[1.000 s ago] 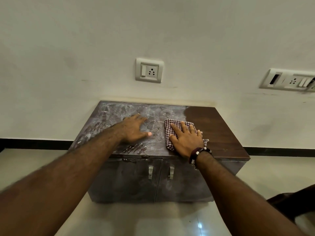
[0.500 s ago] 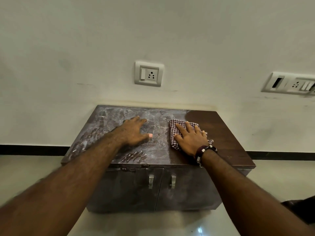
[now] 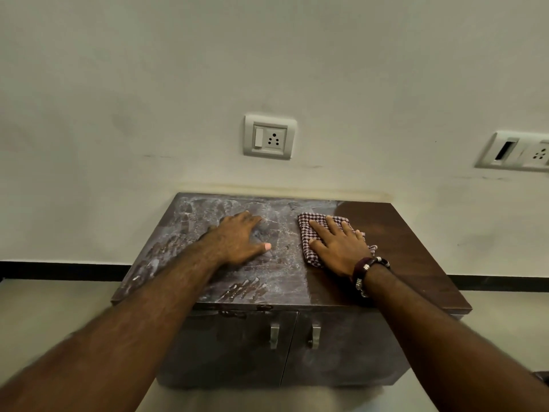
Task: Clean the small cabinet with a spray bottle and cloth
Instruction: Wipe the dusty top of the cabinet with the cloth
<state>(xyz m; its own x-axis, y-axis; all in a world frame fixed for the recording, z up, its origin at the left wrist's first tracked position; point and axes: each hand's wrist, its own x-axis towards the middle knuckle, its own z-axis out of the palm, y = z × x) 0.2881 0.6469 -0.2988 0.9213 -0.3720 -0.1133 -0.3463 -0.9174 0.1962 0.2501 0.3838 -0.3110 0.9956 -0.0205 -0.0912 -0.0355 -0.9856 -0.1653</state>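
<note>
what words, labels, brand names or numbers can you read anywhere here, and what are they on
None can be read in the head view.
Wall socket above the cabinet: plain white plate, a switch and pin holes, no print visible.
Second switch plate at the right edge: cut off by the frame, no legible marking.
Checked cloth under the right hand: pattern only, no tag visible.
Cabinet top and doors: dust smears and wood grain, no label.

On the cabinet (image 3: 416, 263) top, the left hand (image 3: 237, 239) lies left of the cloth (image 3: 312, 242) under the right hand (image 3: 338, 248).
</note>
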